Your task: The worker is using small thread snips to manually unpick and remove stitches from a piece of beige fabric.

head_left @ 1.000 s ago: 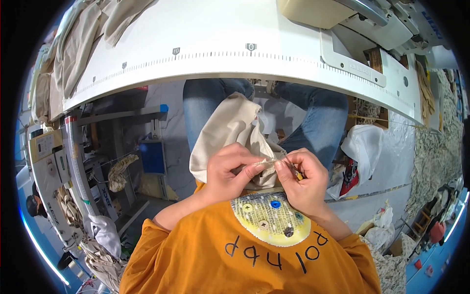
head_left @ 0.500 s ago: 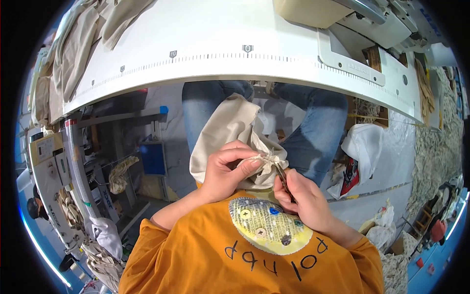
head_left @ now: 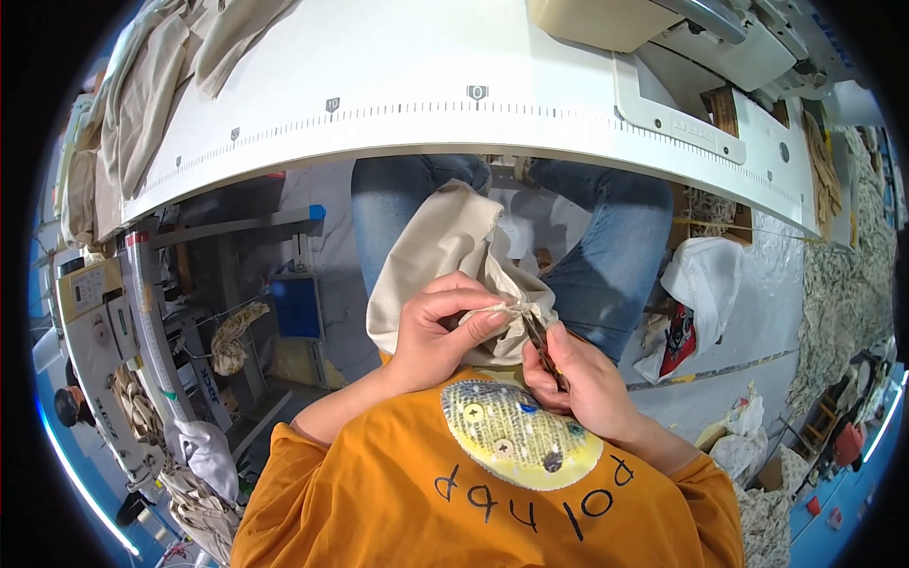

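Note:
A piece of beige fabric (head_left: 423, 262) lies over my lap, its upper part smooth and its near edge bunched up. My left hand (head_left: 438, 327) pinches that gathered edge between thumb and fingers. In my right hand (head_left: 579, 371) is a pair of small dark thread snips (head_left: 546, 354), gripped with the thumb along one side. Their tips touch the bunched fabric just right of my left fingertips. Folds of cloth hide the exact spot where the blades meet it.
A white sewing table (head_left: 398, 126) with a ruler scale along its edge runs across in front of me. A sewing machine (head_left: 682, 47) stands at its right. Beige cloth (head_left: 156, 95) hangs over the left end. White fabric (head_left: 703, 284) lies low on the right.
My right hand has shifted very slightly, and the snips have turned a little against the bunched edge. My left hand keeps its pinch in nearly the same place.

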`<state>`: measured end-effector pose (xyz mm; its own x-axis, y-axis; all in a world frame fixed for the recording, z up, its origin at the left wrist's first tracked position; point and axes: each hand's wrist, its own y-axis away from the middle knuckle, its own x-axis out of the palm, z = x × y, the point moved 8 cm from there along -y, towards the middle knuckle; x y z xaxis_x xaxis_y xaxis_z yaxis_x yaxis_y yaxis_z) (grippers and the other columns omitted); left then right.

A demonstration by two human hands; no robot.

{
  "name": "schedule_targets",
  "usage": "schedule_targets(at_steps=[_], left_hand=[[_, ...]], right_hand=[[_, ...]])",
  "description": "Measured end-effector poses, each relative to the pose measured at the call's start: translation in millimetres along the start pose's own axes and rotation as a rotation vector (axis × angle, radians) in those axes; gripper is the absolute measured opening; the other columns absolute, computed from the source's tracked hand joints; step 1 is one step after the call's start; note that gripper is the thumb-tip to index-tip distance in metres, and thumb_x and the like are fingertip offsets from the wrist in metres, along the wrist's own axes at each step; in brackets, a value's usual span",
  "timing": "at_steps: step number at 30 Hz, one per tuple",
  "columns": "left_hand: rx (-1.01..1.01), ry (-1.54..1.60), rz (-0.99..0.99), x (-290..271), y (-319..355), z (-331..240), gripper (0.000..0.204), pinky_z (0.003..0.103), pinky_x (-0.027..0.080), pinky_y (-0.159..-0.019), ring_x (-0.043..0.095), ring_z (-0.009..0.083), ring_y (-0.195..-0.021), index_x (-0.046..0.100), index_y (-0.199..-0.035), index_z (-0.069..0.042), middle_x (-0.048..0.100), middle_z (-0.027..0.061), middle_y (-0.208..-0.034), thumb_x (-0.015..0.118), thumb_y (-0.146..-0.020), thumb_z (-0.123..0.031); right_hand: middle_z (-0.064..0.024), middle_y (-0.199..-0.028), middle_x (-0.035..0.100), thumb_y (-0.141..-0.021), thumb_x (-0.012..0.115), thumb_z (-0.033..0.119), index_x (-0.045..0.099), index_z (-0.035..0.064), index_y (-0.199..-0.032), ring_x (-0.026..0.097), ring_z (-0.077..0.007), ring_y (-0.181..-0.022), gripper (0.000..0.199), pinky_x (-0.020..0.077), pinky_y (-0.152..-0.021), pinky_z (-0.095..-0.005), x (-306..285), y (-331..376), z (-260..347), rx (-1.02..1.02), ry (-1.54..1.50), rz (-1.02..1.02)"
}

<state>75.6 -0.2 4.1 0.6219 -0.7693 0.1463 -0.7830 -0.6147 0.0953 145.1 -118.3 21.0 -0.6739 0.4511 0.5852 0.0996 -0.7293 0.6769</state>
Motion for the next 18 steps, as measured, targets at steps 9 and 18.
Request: schedule_targets(at_steps=[9, 18], left_hand=[[-0.005, -0.008, -0.006, -0.6, -0.1, 0.1, 0.015, 0.023, 0.044, -0.067, 0.056, 0.011, -0.076, 0.068, -0.093, -0.004, 0.063, 0.0053, -0.086, 0.066, -0.078, -0.002], [-0.002, -0.016, -0.004, 0.5, 0.6, 0.9, 0.014, 0.023, 0.044, -0.066, 0.056, 0.011, -0.075, 0.068, -0.092, -0.004, 0.063, 0.0055, -0.085, 0.066, -0.078, -0.002]], right_hand=[[0.0053, -0.065, 0.035, -0.096, 0.032, 0.043, 0.049, 0.0066, -0.091, 0.026, -0.0025, -0.05, 0.04, 0.0222, -0.045, -0.0172, -2.2, -2.1, -3.2, 0.008, -0.041, 0.005], [0.0052, -0.065, 0.036, -0.097, 0.032, 0.041, 0.049, 0.0065, -0.09, 0.026, -0.0028, -0.05, 0.04, 0.0227, -0.045, -0.0173, -2.8, -1.3, -3.1, 0.008, -0.064, 0.006]])
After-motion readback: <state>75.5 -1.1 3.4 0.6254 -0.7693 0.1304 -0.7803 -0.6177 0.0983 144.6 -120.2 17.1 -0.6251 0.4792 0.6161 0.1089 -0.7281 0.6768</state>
